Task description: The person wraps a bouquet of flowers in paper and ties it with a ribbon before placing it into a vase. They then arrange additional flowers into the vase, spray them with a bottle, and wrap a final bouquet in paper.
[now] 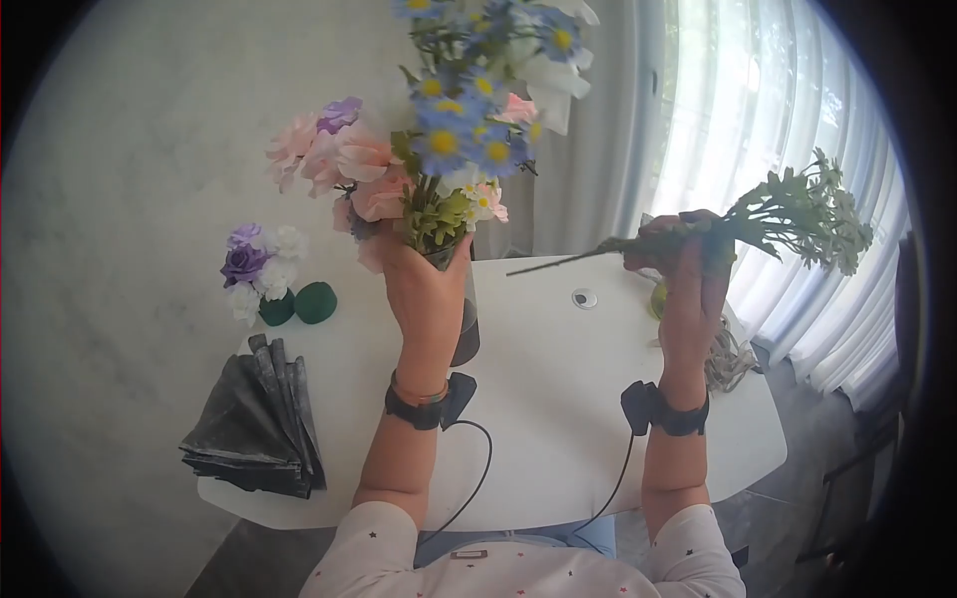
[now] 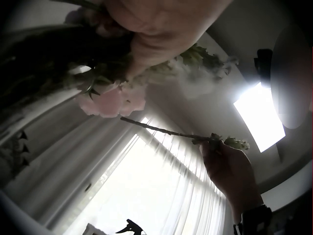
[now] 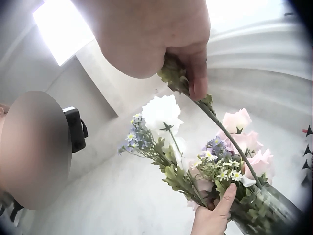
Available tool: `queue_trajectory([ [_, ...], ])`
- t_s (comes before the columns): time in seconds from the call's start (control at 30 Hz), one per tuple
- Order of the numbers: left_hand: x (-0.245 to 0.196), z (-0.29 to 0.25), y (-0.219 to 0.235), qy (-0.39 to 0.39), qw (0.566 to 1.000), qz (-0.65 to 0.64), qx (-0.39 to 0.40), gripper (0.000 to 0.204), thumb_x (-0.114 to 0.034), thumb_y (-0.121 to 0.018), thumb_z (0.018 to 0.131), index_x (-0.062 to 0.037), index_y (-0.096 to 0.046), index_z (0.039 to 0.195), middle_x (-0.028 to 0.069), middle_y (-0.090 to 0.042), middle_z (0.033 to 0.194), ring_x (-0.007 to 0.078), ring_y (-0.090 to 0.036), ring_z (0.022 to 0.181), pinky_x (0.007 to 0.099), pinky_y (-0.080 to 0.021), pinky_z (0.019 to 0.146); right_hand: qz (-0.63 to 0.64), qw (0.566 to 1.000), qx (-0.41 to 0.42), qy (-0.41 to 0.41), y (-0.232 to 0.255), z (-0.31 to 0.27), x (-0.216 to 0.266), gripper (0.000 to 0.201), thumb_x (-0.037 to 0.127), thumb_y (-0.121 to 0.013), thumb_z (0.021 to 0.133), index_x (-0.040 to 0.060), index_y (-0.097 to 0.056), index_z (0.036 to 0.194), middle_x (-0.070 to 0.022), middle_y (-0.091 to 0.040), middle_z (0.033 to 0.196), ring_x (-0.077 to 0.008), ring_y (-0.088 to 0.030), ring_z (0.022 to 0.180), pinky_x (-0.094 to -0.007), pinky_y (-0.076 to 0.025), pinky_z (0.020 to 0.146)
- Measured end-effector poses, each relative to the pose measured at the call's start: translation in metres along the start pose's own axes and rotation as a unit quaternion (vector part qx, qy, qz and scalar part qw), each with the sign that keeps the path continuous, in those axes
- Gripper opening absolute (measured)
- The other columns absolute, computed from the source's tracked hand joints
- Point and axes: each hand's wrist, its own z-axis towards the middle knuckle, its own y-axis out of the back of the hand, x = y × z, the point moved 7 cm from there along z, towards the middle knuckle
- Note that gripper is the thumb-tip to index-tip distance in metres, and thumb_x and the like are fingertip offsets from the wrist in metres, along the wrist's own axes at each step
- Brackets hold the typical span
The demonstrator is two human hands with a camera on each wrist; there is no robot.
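Note:
My left hand [image 1: 427, 284] grips a mixed bouquet of artificial flowers around the stems, right at the mouth of a clear glass vase [image 3: 279, 203]. Pink roses [image 1: 364, 169], blue daisies [image 1: 449, 125] with yellow centres and a white rose [image 3: 162, 112] rise above that hand. On the other side, my right hand [image 1: 688, 264] pinches a leafy flower spray [image 1: 802, 214] with small whitish blooms, held nearly level. Its bare stem [image 3: 227, 132] points toward the bouquet. Most of the vase hides behind the left hand and forearm in the head view.
On the white table [image 1: 558, 419], folded dark grey wrapping sheets [image 1: 254, 424] lie at left. Behind them are purple and white flowers [image 1: 261, 267] beside dark green round pieces [image 1: 316, 302]. A small white disc [image 1: 584, 298] and a twine bundle [image 1: 731, 361] lie toward the right. Cables hang from both wrist cameras.

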Motion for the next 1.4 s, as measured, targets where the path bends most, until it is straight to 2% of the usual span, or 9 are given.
queue_trajectory([
  [0.2,0.013,0.004,0.009,0.080,0.995,-0.025,-0.049,0.064,-0.021,-0.078,0.074,0.0076,-0.039,0.117,0.0219,-0.041,0.108,0.0397,-0.042,0.106,0.0474,-0.042,0.086,0.028,0.999,0.024,0.035,-0.044,0.020,0.014,0.019,0.013,-0.038,0.101,-0.0020,-0.040,0.113,-0.0108,-0.054,0.097,-0.0218,-0.065,0.080,-0.0337,-0.058,0.071],
  [0.27,0.021,0.007,0.012,0.091,0.993,-0.048,-0.059,0.064,-0.020,-0.078,0.074,0.0082,-0.039,0.116,0.0222,-0.040,0.108,0.0399,-0.041,0.107,0.0473,-0.042,0.086,-0.007,0.998,0.064,0.029,-0.061,0.024,0.014,0.020,0.014,-0.037,0.100,-0.0018,-0.042,0.112,-0.0154,-0.060,0.095,-0.0276,-0.067,0.080,-0.0364,-0.057,0.072],
  [0.47,0.044,0.011,0.014,0.126,0.989,-0.052,-0.052,0.065,-0.017,-0.077,0.074,0.0122,-0.037,0.116,0.0217,-0.039,0.109,0.0358,-0.044,0.105,0.0427,-0.041,0.087,-0.034,0.989,0.107,0.093,-0.106,0.038,0.007,0.024,0.006,-0.044,0.097,-0.0060,-0.038,0.118,-0.0160,-0.061,0.092,-0.0226,-0.066,0.074,-0.0306,-0.052,0.063],
  [0.57,0.060,0.012,0.012,0.160,0.980,-0.105,-0.055,0.062,-0.018,-0.078,0.074,0.0119,-0.038,0.112,0.0204,-0.038,0.109,0.0341,-0.045,0.100,0.0421,-0.043,0.086,-0.152,0.966,0.108,0.179,-0.129,0.040,0.016,0.032,0.004,-0.050,0.093,-0.0066,-0.037,0.120,-0.0226,-0.062,0.084,-0.0373,-0.061,0.069,-0.0385,-0.048,0.060],
  [0.87,0.076,0.015,0.024,0.168,0.980,-0.092,-0.047,0.058,-0.025,-0.078,0.075,0.0088,-0.042,0.106,0.0229,-0.044,0.104,0.0354,-0.044,0.102,0.0430,-0.041,0.085,-0.230,0.922,0.114,0.289,-0.172,0.026,0.044,0.034,0.000,-0.052,0.090,-0.0050,-0.035,0.119,-0.0229,-0.061,0.084,-0.0420,-0.059,0.069,-0.0418,-0.045,0.057],
  [0.97,0.085,0.017,0.027,0.171,0.981,-0.085,-0.043,0.060,-0.027,-0.079,0.074,0.0086,-0.042,0.105,0.0232,-0.048,0.104,0.0358,-0.047,0.103,0.0437,-0.042,0.086,-0.256,0.932,0.146,0.212,-0.187,0.025,0.038,0.028,0.005,-0.047,0.095,-0.0034,-0.041,0.121,-0.0206,-0.063,0.098,-0.0322,-0.066,0.086,-0.0367,-0.050,0.074],
  [1.07,0.095,0.021,0.024,0.209,0.965,-0.160,0.004,0.065,-0.028,-0.080,0.071,0.0099,-0.041,0.108,0.0242,-0.051,0.107,0.0358,-0.051,0.105,0.0432,-0.043,0.088,-0.275,0.926,0.155,0.205,-0.197,0.026,0.034,0.027,0.004,-0.048,0.094,-0.0034,-0.041,0.120,-0.0219,-0.063,0.097,-0.0354,-0.065,0.086,-0.0379,-0.050,0.072],
  [1.17,0.102,0.025,0.019,0.172,0.957,-0.230,0.027,0.073,-0.029,-0.082,0.068,0.0102,-0.040,0.113,0.0245,-0.052,0.113,0.0349,-0.054,0.107,0.0417,-0.043,0.091,-0.339,0.897,0.164,0.229,-0.205,0.030,0.035,0.027,0.004,-0.049,0.094,-0.0039,-0.040,0.118,-0.0225,-0.063,0.095,-0.0365,-0.064,0.087,-0.0391,-0.050,0.071],
  [1.4,0.110,0.026,0.009,0.180,0.939,-0.285,0.067,0.086,-0.032,-0.085,0.063,0.0071,-0.037,0.124,0.0231,-0.054,0.119,0.0334,-0.055,0.112,0.0401,-0.044,0.093,-0.314,0.913,0.197,0.170,-0.209,0.046,0.017,0.027,0.007,-0.047,0.095,-0.0039,-0.038,0.118,-0.0228,-0.063,0.090,-0.0312,-0.067,0.076,-0.0375,-0.050,0.064],
])
